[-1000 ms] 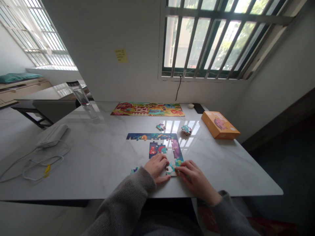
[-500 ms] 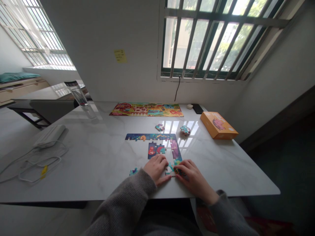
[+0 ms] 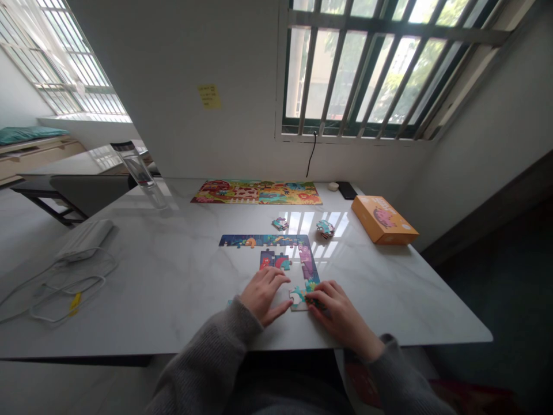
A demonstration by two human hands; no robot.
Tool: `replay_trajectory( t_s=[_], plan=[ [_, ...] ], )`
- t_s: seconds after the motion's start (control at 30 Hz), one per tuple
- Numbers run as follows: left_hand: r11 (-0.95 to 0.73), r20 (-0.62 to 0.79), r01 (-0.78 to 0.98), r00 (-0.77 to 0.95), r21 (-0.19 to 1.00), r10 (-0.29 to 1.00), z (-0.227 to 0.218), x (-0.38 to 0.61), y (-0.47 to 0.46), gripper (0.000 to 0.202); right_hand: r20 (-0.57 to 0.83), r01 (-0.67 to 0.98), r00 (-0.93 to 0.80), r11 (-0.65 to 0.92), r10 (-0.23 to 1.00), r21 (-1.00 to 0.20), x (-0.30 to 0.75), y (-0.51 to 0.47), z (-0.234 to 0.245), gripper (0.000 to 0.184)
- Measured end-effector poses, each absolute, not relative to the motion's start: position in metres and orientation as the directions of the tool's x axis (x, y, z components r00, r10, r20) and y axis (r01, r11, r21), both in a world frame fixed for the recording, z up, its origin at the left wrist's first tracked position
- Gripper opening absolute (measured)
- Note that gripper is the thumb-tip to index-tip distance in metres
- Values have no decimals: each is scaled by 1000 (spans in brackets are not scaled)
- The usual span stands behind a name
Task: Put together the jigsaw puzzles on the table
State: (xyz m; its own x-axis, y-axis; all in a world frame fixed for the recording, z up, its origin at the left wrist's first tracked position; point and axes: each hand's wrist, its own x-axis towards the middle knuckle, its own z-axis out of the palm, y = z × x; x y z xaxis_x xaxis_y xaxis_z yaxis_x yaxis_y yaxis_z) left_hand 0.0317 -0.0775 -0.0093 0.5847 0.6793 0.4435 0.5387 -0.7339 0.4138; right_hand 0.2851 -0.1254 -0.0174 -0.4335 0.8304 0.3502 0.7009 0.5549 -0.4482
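A partly built jigsaw (image 3: 276, 242) lies on the white marble table (image 3: 173, 288), forming a top strip and a right-hand column. My right hand (image 3: 334, 311) rests with fingers curled on the piece at the column's lower end (image 3: 298, 298). My left hand (image 3: 261, 294) lies just left of that piece, fingers stretched flat on the table and holding nothing. A two-piece cluster (image 3: 274, 261) sits just beyond my left fingertips. Most of a loose piece by my left wrist is hidden by the sleeve.
A finished colourful puzzle picture (image 3: 258, 192) lies at the far edge. Loose piece piles (image 3: 280, 223) (image 3: 325, 229) and an orange box (image 3: 383, 219) sit to the right. A clear bottle (image 3: 137, 167) stands far left; a white power strip with cable (image 3: 82, 242) lies at left.
My left hand has slid left, away from the lower piece, and its fingers have spread flat. My right hand has stayed on the piece.
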Motion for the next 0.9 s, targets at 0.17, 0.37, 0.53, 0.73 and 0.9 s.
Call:
replay_trajectory(
  t_s=[0.17, 0.37, 0.53, 0.73, 0.9],
  plan=[
    [-709, 346, 590, 620, 387, 705, -6, -14, -89, 30, 360, 697, -439, 565, 823, -441, 285, -125, -17, 21],
    [-626, 325, 679, 536, 383, 779, -23, -37, -119, 43, 360, 695, -432, 560, 827, -452, 284, -125, -16, 20],
    [-616, 316, 693, 529, 375, 788, -31, -36, -113, 47, 371, 697, -433, 566, 822, -440, 284, -125, -17, 19],
    [-602, 272, 717, 537, 353, 799, -30, -27, -96, 50, 376, 696, -428, 565, 822, -442, 284, -125, -17, 19],
    [-586, 291, 736, 510, 338, 809, -30, -24, -96, 50, 377, 698, -421, 561, 825, -446, 283, -125, -16, 19]
  ],
)
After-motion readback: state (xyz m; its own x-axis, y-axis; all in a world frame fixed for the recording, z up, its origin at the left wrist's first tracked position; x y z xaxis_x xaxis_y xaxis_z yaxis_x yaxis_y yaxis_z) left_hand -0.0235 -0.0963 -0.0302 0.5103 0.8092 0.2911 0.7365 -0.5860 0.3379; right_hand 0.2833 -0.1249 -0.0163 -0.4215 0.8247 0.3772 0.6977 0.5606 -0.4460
